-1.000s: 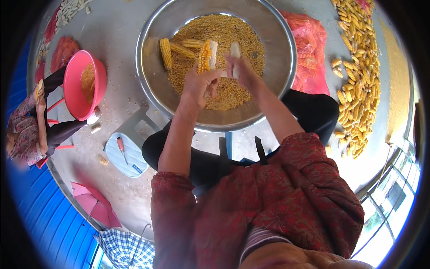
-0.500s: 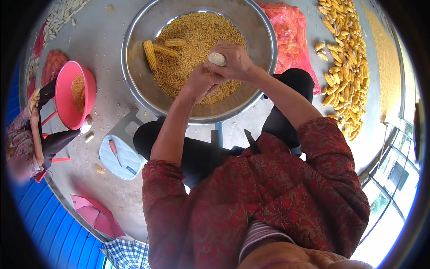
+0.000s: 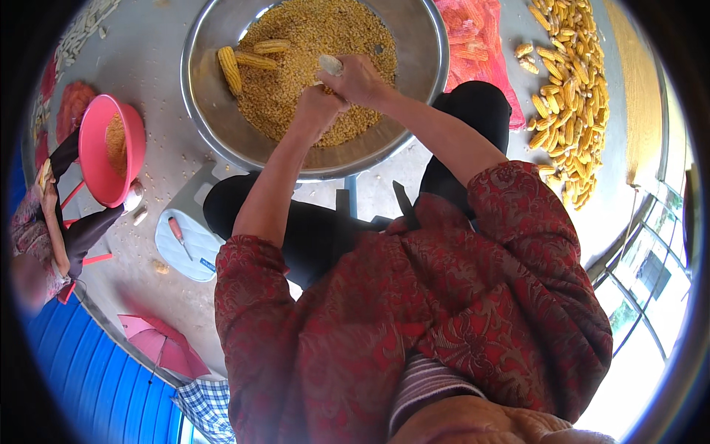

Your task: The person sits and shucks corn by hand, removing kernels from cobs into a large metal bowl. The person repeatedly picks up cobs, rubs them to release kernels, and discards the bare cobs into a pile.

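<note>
Over a wide steel basin (image 3: pixel 194 96), my left hand (image 3: pixel 316 115) and my right hand (image 3: pixel 361 80) are pressed together, both closed around one corn cob (image 3: pixel 330 65). Only its pale, bare end sticks out above my fingers; my hands hide the rest. Below them, loose yellow corn kernels (image 3: pixel 296 29) cover the bottom of the basin. Three cobs with kernels on them, among them a nearly upright corn cob (image 3: pixel 230 71), lie on the kernels at the left side.
At right, a red mesh sack (image 3: pixel 473 52) of corn stands beside a long heap of cobs (image 3: pixel 566 126). To the left, a screwdriver-like tool (image 3: pixel 177 231) lies on a cushioned stool (image 3: pixel 166 248). Beyond it, another person (image 3: pixel 44 237) sits by a pink basin (image 3: pixel 137 148) of kernels.
The whole view has shifted, so the basin now appears higher and further left. My hands still grip the cob together, and its pale end now points more to the left.
</note>
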`<state>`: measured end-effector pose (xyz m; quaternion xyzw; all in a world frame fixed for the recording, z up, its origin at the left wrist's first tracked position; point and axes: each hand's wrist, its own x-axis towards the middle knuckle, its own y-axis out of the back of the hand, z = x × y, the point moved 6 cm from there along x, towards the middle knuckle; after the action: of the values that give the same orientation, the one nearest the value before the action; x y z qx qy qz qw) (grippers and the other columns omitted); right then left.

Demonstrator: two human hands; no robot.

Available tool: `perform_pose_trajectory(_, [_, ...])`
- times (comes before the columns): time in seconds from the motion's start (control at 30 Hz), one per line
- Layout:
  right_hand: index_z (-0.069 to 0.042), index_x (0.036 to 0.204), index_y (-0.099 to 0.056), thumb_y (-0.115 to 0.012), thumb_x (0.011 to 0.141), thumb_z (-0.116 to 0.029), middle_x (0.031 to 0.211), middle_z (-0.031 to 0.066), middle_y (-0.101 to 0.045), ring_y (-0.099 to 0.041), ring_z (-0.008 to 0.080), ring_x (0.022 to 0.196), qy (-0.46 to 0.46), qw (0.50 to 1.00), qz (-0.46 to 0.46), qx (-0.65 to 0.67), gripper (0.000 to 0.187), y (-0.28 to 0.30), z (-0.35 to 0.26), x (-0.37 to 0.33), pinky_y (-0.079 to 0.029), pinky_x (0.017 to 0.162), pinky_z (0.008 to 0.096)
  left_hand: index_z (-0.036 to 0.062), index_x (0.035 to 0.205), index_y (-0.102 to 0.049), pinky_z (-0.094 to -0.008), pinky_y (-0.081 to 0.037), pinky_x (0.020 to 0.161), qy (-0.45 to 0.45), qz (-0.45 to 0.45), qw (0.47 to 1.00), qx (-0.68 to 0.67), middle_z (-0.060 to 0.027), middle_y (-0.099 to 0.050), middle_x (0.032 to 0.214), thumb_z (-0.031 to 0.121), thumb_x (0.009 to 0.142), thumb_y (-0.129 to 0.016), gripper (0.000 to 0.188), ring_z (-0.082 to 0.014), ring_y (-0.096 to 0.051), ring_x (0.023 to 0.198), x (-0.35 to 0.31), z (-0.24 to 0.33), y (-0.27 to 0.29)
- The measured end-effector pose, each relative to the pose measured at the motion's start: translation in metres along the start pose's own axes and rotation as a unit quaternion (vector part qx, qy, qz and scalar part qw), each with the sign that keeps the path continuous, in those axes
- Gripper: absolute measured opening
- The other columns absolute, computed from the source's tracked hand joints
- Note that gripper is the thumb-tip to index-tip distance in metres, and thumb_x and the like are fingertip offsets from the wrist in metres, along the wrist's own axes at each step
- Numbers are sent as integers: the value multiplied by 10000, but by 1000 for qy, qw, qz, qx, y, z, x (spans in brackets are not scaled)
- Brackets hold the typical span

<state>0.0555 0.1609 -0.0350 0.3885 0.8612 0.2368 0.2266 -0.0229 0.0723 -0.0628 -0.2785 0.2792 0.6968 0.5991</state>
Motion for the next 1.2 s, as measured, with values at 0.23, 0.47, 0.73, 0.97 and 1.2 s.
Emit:
perform_pose_trajectory(0.23, [57, 740, -674, -682, 761, -376, 677, 197, -655, -656, 266, 613, -98, 993, -19, -57, 433, -12, 29, 13, -520, 580, 382, -73, 899, -599, -363, -406, 450, -55, 39, 977, 203, -98, -594, 625, 88, 692, -672, 273, -197, -562, 494, 12, -4, -7])
perform_pose_trajectory(0.47, [42, 718, -671, -759, 725, -324, 641, 131, -644, -628, 191, 573, -277, 931, 19, 239, 377, -9, 62, 14, -508, 541, 342, -28, 959, -589, -450, -507, 698, -166, 93, 866, 463, -218, -658, 815, 94, 732, -589, 257, -369, -643, 815, -4, 13, -26])
perform_pose_trajectory(0.73, [8, 781, -679, -733, 769, -298, 616, 91, -626, -598, 145, 575, 23, 994, 2, 109, 311, 17, 11, 7, -491, 574, 327, 32, 710, -550, -237, -238, 364, 99, -204, 938, -262, -1, -440, 537, 103, 751, -653, 132, -78, -317, 340, -3, 3, -13])
perform_pose_trajectory(0.97, [37, 704, -643, -732, 768, -324, 643, 175, -637, -631, 258, 545, -156, 983, 76, 53, 376, -5, 43, 12, -503, 515, 384, 1, 871, -538, -443, -464, 555, -235, 168, 845, 451, -177, -625, 692, 84, 751, -582, 153, -349, -622, 611, -10, 8, -25])
perform_pose_trajectory(1.2, [20, 729, -577, -673, 829, -140, 660, 142, -600, -619, 248, 561, -268, 740, 43, 615, 211, 1, 62, 26, -526, 507, 348, -10, 899, -523, -440, -477, 583, -206, 109, 919, 319, -166, -615, 672, 89, 722, -618, 224, -322, -634, 618, -7, 19, -9])
